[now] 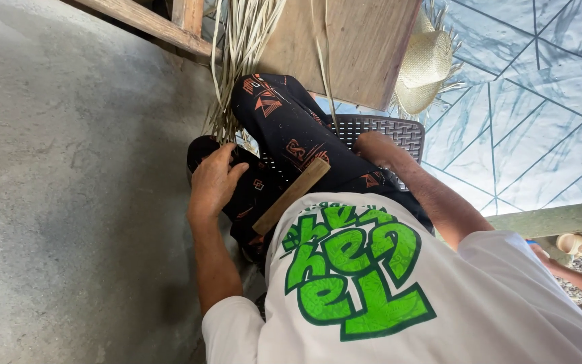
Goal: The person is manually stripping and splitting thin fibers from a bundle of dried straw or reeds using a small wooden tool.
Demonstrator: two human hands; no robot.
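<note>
I look down at my own lap: a white shirt with green lettering and black trousers with an orange pattern (284, 128). My left hand (213, 180) rests flat on my left thigh, fingers apart, holding nothing. A flat wooden stick (292, 195) lies slanted across my lap just right of that hand, untouched. My right hand (374, 148) lies against my right thigh on the dark woven chair seat (399, 131); its fingers are hidden behind the leg.
Long pale palm strips (237, 54) hang from a wooden table (345, 47) in front of my knees. A woven straw hat (426, 67) lies on a blue patterned tarp (540, 101). Grey concrete floor (69, 182) on the left. Another person's arm (577, 276) at the right edge.
</note>
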